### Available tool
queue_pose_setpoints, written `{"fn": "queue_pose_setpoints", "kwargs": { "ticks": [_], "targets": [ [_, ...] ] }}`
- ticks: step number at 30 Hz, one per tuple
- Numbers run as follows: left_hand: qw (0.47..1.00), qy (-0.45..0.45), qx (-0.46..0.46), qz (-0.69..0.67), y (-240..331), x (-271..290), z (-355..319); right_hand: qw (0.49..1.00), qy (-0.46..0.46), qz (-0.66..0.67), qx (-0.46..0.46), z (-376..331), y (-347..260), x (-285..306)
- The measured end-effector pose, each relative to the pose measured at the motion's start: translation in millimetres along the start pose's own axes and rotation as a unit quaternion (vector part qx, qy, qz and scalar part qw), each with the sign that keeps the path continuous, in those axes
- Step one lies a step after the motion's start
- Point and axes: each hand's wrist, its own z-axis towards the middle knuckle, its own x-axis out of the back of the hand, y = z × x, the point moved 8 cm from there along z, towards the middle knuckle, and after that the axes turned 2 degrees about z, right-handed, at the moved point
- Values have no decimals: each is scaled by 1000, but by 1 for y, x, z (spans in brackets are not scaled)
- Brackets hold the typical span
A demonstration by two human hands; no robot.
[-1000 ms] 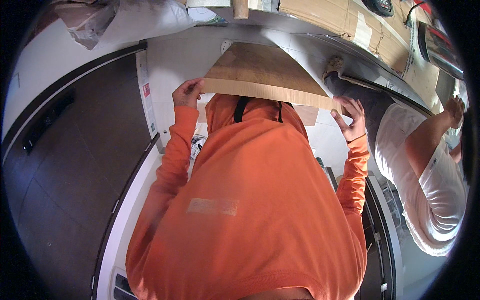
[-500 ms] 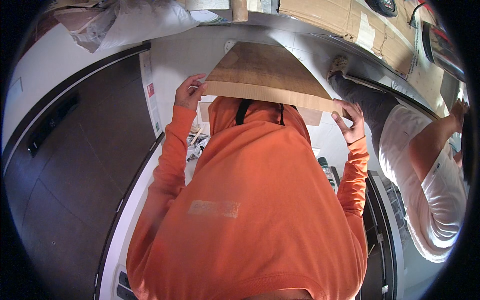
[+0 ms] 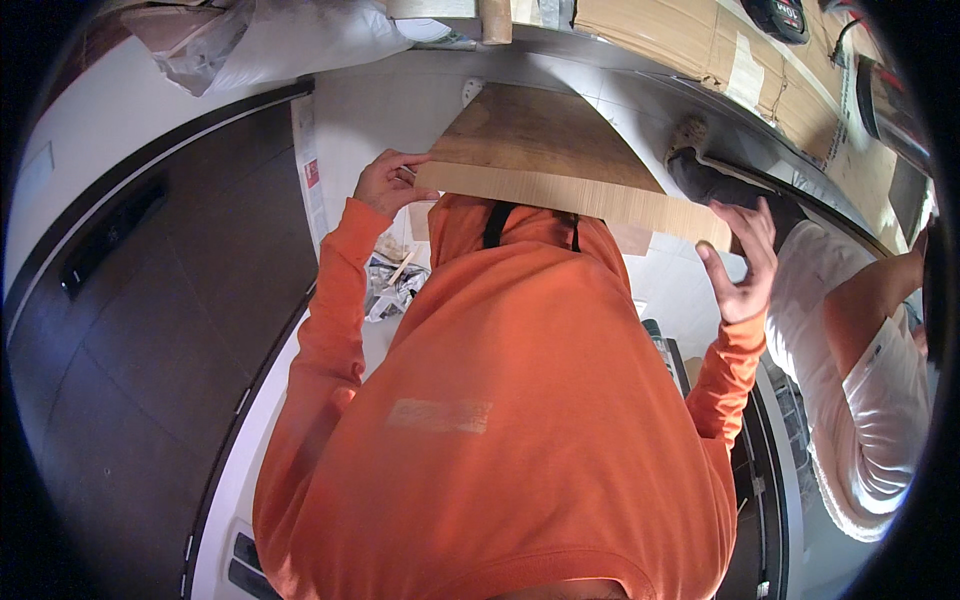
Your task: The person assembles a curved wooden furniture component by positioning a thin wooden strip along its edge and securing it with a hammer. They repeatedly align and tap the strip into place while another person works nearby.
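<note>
While most of the shot is filled by the person's own orange long-sleeved top, the real action is at the far end, where a big wooden panel is held up flat in front of the chest, its pale layered near edge facing the camera and its darker brown face stretching away toward the white wall behind. To the left there's a large dark cabinet front with a slim black handle, running along a white worktop edge. Over on the right a second person in a white shirt is bent over their own thing, well apart from the panel. Along the far top edge sit some cardboard boxes and a bunched-up clear plastic bag.

The left hand grips the panel's left near corner, fingers curled around the edge. The right hand is at the right near corner, palm open and fingers spread, touching the edge of the board rather than wrapped around it, far as I can tell. Down on the worktop just below the left arm there's a small crumpled heap of paper scraps.
</note>
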Motion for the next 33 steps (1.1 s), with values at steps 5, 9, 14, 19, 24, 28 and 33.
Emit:
{"fn": "queue_pose_setpoints", "kwargs": {
  "ticks": [5,9,14,19,24,28,33],
  "targets": [
    [1000,-7,-3,19,6,1,-1,997,17,-59,53,10,-62,24],
    [998,-45,-22,-33,7,5,2,995,25,-73,64,16,-82,28],
    [994,-72,-75,13,7,7,5,994,15,-85,65,11,-81,27],
    [993,-63,-52,-85,13,10,-3,997,-9,-73,23,2,-56,24],
    [994,-17,-109,20,44,31,-18,998,-23,-46,-19,-11,-38,24],
    [982,2,-149,113,55,24,-17,995,-55,-73,-39,-16,-14,4],
    [976,2,-152,153,48,11,-15,992,-76,-75,-60,-32,18,-18]
  ]
}}
